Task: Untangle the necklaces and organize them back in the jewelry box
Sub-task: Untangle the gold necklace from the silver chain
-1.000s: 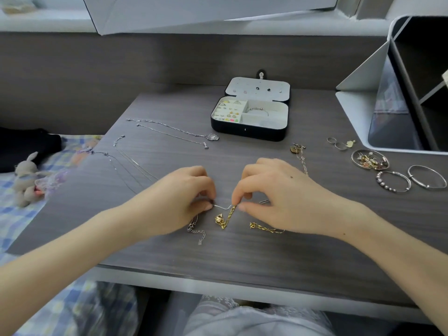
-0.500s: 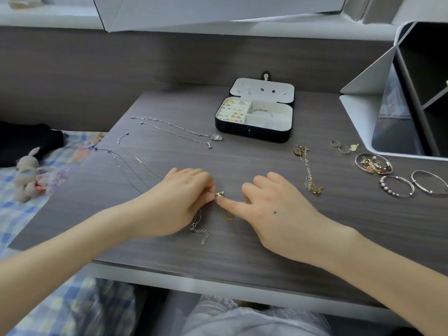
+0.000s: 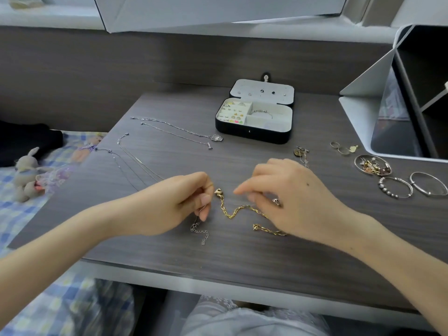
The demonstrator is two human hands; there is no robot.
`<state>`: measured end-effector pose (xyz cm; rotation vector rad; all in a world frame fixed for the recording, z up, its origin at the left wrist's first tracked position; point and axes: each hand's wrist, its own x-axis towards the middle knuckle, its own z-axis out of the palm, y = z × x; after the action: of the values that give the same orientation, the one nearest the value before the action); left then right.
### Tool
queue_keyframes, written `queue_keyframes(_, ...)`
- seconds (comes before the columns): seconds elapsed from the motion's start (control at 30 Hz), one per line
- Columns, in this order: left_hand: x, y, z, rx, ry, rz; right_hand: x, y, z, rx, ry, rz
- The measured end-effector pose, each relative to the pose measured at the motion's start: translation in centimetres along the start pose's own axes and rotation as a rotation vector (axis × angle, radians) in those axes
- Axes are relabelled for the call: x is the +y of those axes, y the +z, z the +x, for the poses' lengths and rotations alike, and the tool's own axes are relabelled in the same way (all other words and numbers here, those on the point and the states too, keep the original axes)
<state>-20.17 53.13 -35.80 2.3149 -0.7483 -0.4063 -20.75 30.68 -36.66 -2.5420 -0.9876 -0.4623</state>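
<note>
A gold link chain point(image 3: 232, 212) lies in a wavy line on the dark wood table point(image 3: 242, 258), its clasp point(image 3: 218, 192) between my hands. My left hand point(image 3: 174, 204) pinches a thin silver chain whose tail point(image 3: 200, 232) trails on the table below the fingers. My right hand point(image 3: 288, 197) has curled fingers, and thumb and fingers pinch the gold chain where it rises; a small pendant point(image 3: 276, 202) shows under the palm. The open black jewelry box point(image 3: 252, 137) stands behind, holding rings and a bracelet.
Two silver necklaces point(image 3: 174, 128) and more thin chains point(image 3: 135, 161) lie stretched out at the left. At the right are another small tangle point(image 3: 301, 154), rings point(image 3: 341, 149), a charm dish point(image 3: 372, 165), two bangles point(image 3: 395, 187) and a white organizer point(image 3: 363, 103). A plush bunny point(image 3: 26, 173) sits off the table.
Both hands have lifted off the table and moved apart. The gold chain, hidden under my right hand before, now lies stretched out between them.
</note>
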Motion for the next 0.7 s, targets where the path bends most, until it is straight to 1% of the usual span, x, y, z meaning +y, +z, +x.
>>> queue_keyframes(0.03, 0.0, 0.0, -0.1, -0.016, -0.001, 0.008, 0.2, 0.0, 0.6, -0.019, 0.061, 0.037)
queue_keyframes(0.1, 0.1, -0.1, -0.3, -0.032, -0.009, 0.021, 0.5, 0.4, 2.0, -0.161, 0.138, 0.11)
queue_keyframes(0.2, 0.2, -0.1, -0.3, -0.021, -0.011, 0.038, 0.7, 1.7, 3.9, -0.363, 0.114, 0.181)
queue_keyframes(0.27, 0.3, -0.1, -0.3, -0.014, -0.014, 0.054, 0.9, 2.2, 4.7, -0.417, 0.091, 0.199)
queue_keyframes(0.33, 0.4, -0.2, -0.3, -0.014, -0.023, 0.061, 1.3, 2.4, 5.0, -0.431, 0.105, 0.215)
queue_keyframes(0.4, 0.5, -0.4, -0.2, -0.025, -0.029, 0.077, 1.8, 2.4, 5.0, -0.448, 0.12, 0.176)
queue_keyframes(0.47, 0.5, -0.4, 0.0, -0.036, -0.029, 0.09, 2.3, 2.2, 5.0, -0.429, 0.145, 0.14)
queue_keyframes(0.5, 0.3, -0.5, 0.1, -0.039, -0.029, 0.098, 2.5, 1.8, 5.0, -0.394, 0.179, 0.152)
queue_keyframes(0.6, -0.3, -0.6, 0.3, -0.057, -0.052, 0.151, 3.0, -0.1, 5.3, -0.236, 0.312, 0.353)
queue_keyframes(0.7, -0.8, -0.7, 0.7, -0.054, -0.078, 0.2, 3.2, -2.5, 5.7, -0.118, 0.333, 0.532)
